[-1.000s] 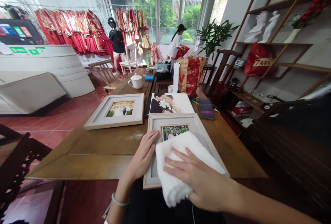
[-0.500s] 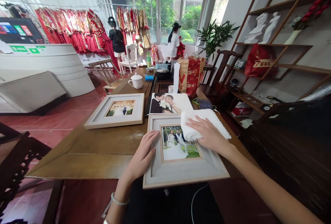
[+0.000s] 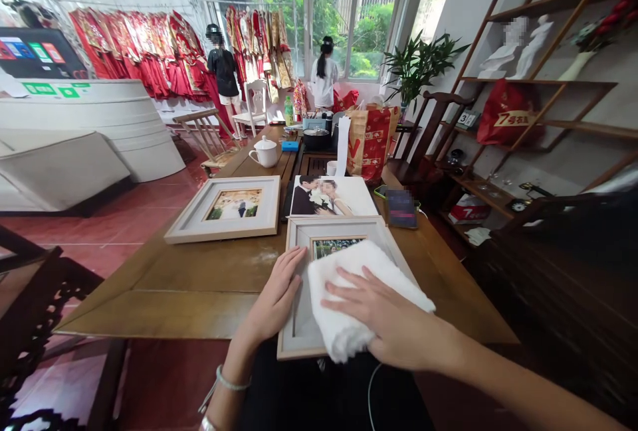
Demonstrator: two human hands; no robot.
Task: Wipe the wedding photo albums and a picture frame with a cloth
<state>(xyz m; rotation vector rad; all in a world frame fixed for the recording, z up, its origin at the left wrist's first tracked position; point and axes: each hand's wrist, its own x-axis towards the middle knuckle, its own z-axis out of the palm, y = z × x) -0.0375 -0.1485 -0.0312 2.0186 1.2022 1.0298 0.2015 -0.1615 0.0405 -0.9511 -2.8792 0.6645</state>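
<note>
In front of me a pale wooden picture frame (image 3: 299, 344) lies with its near edge past the table's edge. My left hand (image 3: 280, 288) is closed over its left rim, holding it. A folded white towel (image 3: 343, 271) lies over most of the frame's middle and hides much of the photo inside. My right hand (image 3: 376, 308) holds the towel from above, fingers somewhat spread, pressing it onto the frame; its thumb is hidden. A second framed photo (image 3: 229, 208) lies to the left, and an unframed couple print (image 3: 349, 197) is just behind the frame.
On the wooden table (image 3: 189, 311) stand a white lidded cup (image 3: 264, 152), a blue box (image 3: 290, 146), a black pot (image 3: 316, 139) and a red paper bag (image 3: 373, 142). A phone (image 3: 401, 208) with a cable lies at the right. Two people stand by the clothes racks.
My right hand has brought the towel down and left from the frame's upper right corner, covering most of the photo. My left hand keeps its place on the rim.
</note>
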